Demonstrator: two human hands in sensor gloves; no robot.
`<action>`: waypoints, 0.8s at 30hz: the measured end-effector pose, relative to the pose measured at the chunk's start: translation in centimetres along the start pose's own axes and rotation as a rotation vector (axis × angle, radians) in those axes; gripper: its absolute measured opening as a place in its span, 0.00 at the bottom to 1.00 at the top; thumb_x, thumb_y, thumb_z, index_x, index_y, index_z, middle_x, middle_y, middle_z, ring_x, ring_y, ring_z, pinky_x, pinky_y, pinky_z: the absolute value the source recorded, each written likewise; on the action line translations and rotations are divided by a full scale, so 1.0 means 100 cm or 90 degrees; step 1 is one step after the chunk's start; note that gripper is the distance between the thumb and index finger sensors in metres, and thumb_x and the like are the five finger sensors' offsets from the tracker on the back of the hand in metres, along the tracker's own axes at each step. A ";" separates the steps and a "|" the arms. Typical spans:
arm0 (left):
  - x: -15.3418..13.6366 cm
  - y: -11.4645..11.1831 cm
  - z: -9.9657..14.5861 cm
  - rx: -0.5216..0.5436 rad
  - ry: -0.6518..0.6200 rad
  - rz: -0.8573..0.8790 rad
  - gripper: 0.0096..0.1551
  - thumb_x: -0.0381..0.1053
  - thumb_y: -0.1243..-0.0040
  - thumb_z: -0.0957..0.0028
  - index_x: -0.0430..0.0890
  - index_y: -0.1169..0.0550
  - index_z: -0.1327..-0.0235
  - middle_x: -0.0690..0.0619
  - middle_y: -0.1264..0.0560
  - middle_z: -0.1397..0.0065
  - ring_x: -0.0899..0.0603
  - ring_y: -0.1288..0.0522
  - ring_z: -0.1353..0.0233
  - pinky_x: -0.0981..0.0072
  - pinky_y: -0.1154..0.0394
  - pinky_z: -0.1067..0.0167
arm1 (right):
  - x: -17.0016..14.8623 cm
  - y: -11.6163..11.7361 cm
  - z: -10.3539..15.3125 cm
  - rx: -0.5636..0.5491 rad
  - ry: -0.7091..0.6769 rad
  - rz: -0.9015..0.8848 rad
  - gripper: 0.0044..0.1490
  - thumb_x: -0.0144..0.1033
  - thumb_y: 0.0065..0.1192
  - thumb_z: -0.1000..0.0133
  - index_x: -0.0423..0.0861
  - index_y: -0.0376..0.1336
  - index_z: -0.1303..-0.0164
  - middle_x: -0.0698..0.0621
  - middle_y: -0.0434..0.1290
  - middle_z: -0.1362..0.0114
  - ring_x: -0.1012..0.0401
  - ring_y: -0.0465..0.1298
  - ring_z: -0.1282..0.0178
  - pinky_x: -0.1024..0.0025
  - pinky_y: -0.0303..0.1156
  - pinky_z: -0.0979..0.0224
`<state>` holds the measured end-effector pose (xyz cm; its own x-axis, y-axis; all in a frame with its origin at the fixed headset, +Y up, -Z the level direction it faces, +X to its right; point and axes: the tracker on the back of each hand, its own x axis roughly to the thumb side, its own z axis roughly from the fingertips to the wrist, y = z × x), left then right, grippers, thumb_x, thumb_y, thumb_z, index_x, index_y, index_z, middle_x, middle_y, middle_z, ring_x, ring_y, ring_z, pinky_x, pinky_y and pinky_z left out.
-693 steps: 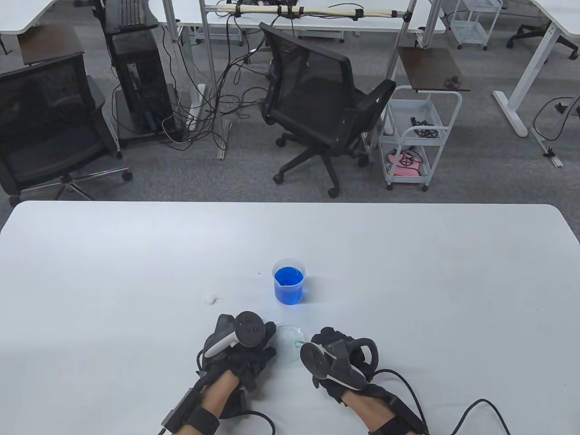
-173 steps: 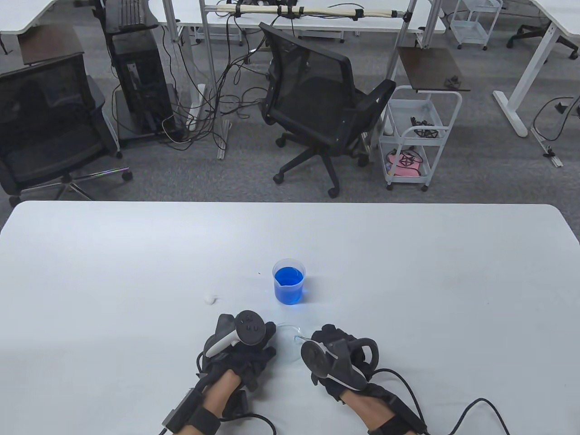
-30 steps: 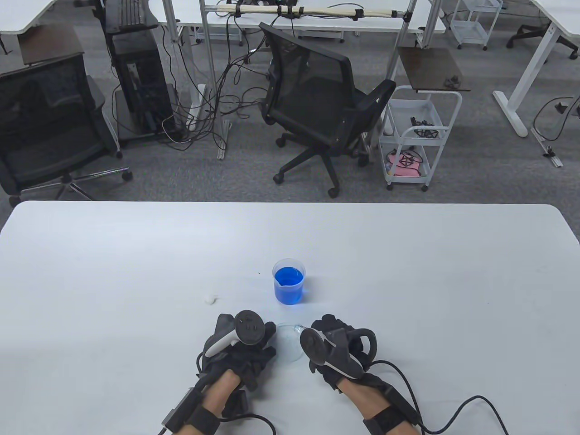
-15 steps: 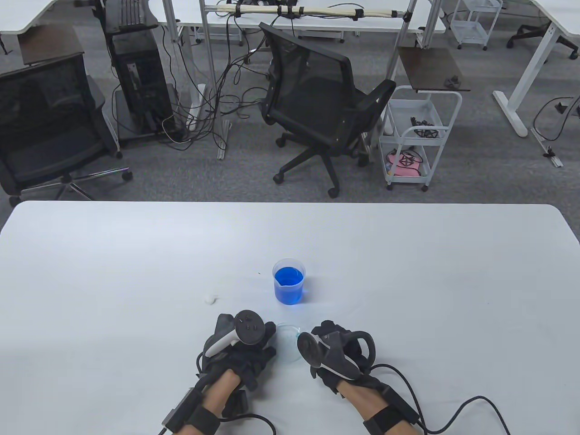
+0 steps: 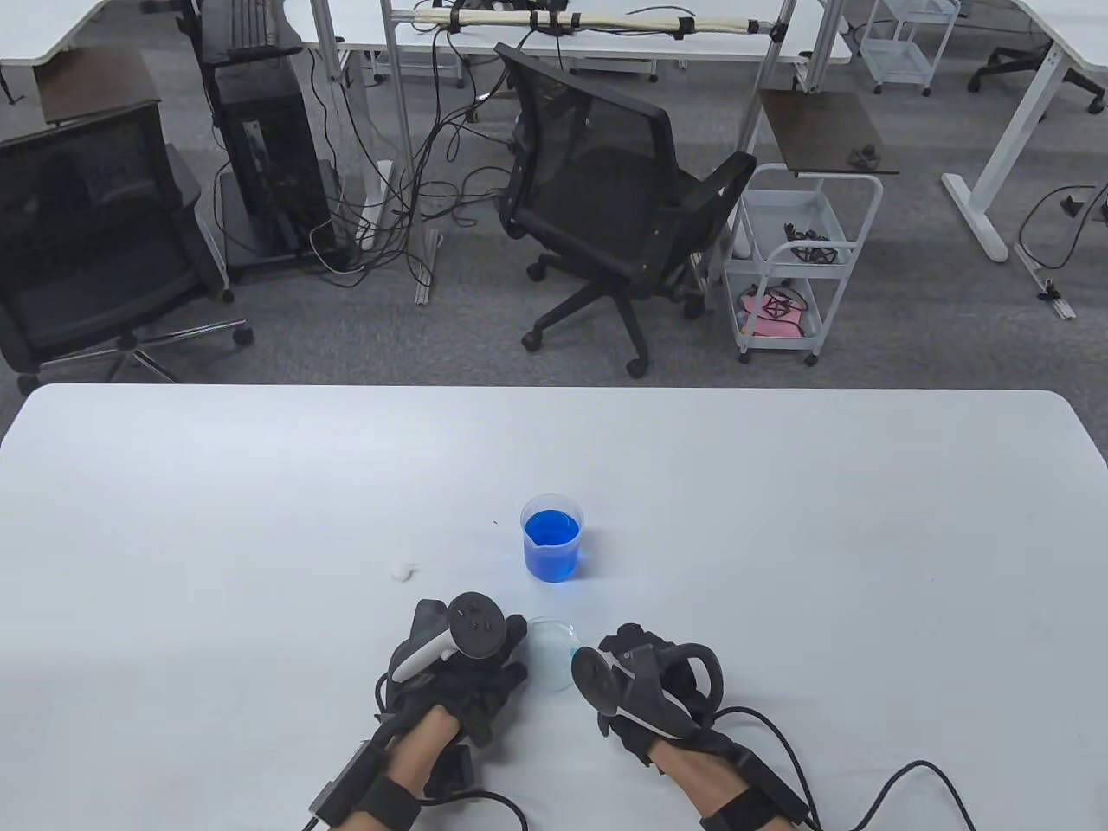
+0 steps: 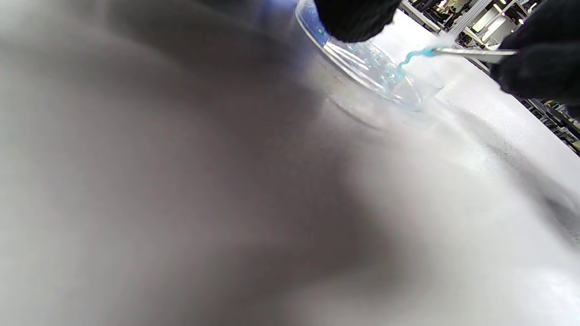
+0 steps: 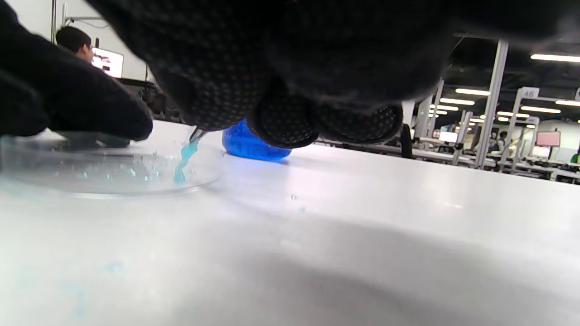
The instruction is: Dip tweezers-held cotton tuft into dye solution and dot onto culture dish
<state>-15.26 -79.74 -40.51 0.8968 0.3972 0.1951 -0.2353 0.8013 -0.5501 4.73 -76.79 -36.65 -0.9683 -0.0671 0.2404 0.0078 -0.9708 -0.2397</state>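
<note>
Table view: white bench (image 5: 779, 519), office chairs (image 5: 606, 199) beyond; my right hand (image 5: 649, 684) pinches tweezers (image 6: 471, 52) pointing leftward over the dish (image 5: 550, 662) my left hand (image 5: 459, 662) steadies.

White table (image 5: 779, 519): blue beaker (image 5: 551, 537), clear dish (image 5: 551, 655), cotton wad (image 5: 400, 570).

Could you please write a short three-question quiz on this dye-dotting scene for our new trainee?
1. True or false: the beaker of blue dye stands farther from the person than the culture dish.
2. Which hand holds the tweezers with the blue-stained cotton tuft: A left hand, B right hand?
3. What small white thing lies on the table left of the beaker?

Key
1. True.
2. B; the left hand's fingers touch the dish's rim.
3. A spare cotton tuft.
</note>
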 end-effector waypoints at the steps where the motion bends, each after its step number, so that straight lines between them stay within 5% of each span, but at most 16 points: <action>1: 0.000 0.000 0.000 0.000 0.000 0.000 0.38 0.53 0.52 0.33 0.51 0.53 0.16 0.34 0.64 0.12 0.25 0.66 0.19 0.20 0.65 0.32 | 0.000 0.001 0.000 0.002 0.000 0.002 0.26 0.39 0.77 0.65 0.32 0.85 0.72 0.35 0.85 0.57 0.62 0.82 0.77 0.70 0.81 0.79; 14: 0.000 0.001 0.000 0.000 0.002 0.002 0.38 0.52 0.51 0.32 0.51 0.54 0.16 0.34 0.64 0.12 0.25 0.66 0.19 0.20 0.65 0.32 | -0.009 -0.033 0.008 -0.058 0.009 -0.052 0.26 0.39 0.77 0.65 0.32 0.85 0.72 0.35 0.85 0.57 0.62 0.82 0.77 0.70 0.81 0.79; 24: 0.000 0.001 0.000 0.000 0.002 0.001 0.38 0.52 0.51 0.33 0.51 0.53 0.16 0.34 0.64 0.12 0.25 0.66 0.19 0.20 0.64 0.32 | 0.007 -0.003 0.008 0.011 -0.023 -0.003 0.26 0.39 0.77 0.65 0.32 0.84 0.71 0.35 0.85 0.57 0.62 0.82 0.77 0.70 0.81 0.79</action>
<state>-15.30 -79.70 -40.54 0.8972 0.3979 0.1917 -0.2371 0.8000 -0.5511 4.24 -76.72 -35.61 -0.9587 -0.0704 0.2756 0.0076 -0.9748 -0.2228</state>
